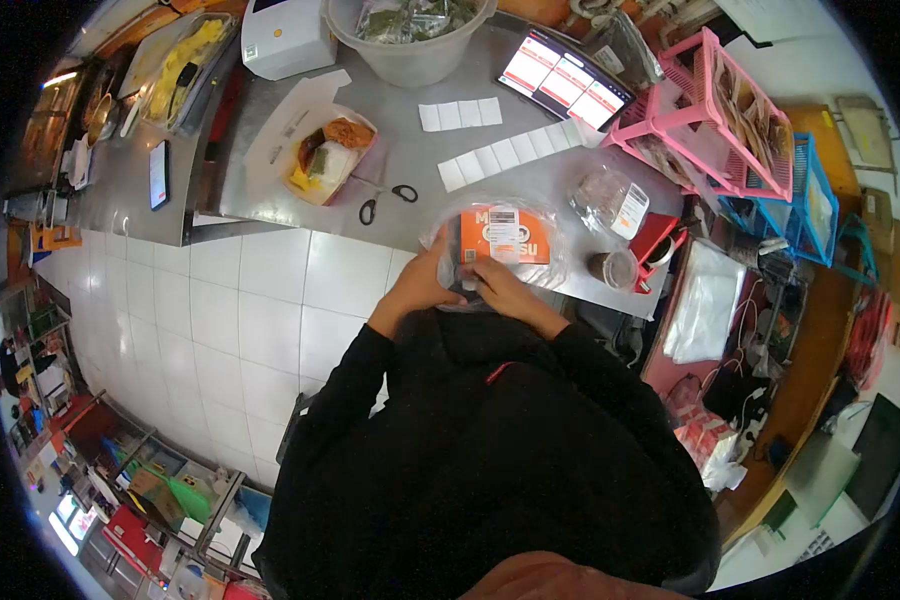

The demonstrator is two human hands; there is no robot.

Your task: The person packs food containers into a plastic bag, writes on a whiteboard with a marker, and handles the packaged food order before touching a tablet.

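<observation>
At the front edge of the metal table, an orange food box (535, 237) with a white printed label sits inside a clear plastic bag (558, 262). My left hand (417, 283) is wrapped round the left side of the bag. With closed fingers, my right hand (507, 292) grips the bag's near edge, just below the box. The fingertips of both hands are close together, and part of the gathered plastic is hidden beneath them. To the left lie scissors (368, 210) with black handles, beside an open food box (320, 185) holding rice and fried food.
Label strips (510, 153) and a tablet (562, 80) lie beyond the bag. On the right are a wrapped container (610, 198), a lidded cup (615, 268), a red tape dispenser (654, 240) and pink baskets (730, 120). A white tub (410, 62) stands at the back.
</observation>
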